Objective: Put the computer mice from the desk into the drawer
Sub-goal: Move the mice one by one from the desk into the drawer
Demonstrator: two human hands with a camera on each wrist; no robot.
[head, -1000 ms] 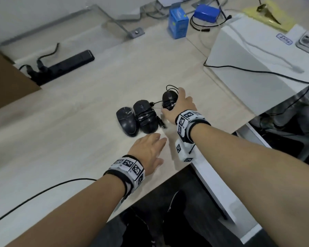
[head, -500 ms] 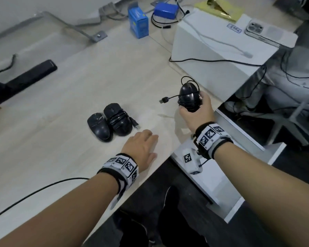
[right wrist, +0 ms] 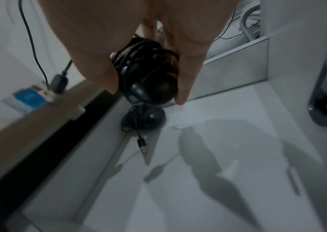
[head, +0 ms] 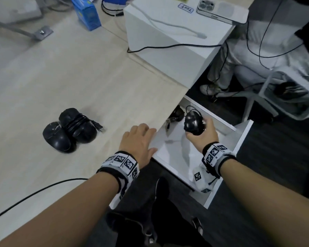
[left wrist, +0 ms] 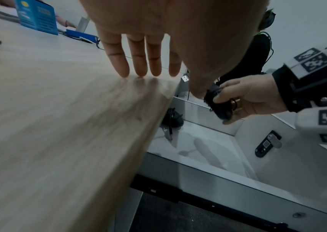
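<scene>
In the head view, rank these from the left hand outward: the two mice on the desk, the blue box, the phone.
From the left hand:
1. Two mice, on the desk to its left.
2. Blue box, far edge of the desk.
3. Phone, on the white box, far right.

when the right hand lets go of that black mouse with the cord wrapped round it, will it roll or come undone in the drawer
The black cord-wrapped mouse in the right hand is rounded on top, so it will probably settle without rolling far on the white drawer floor. Its wound cord looks loose and may slacken. The USB plug already dangles and will likely flop aside.
</scene>
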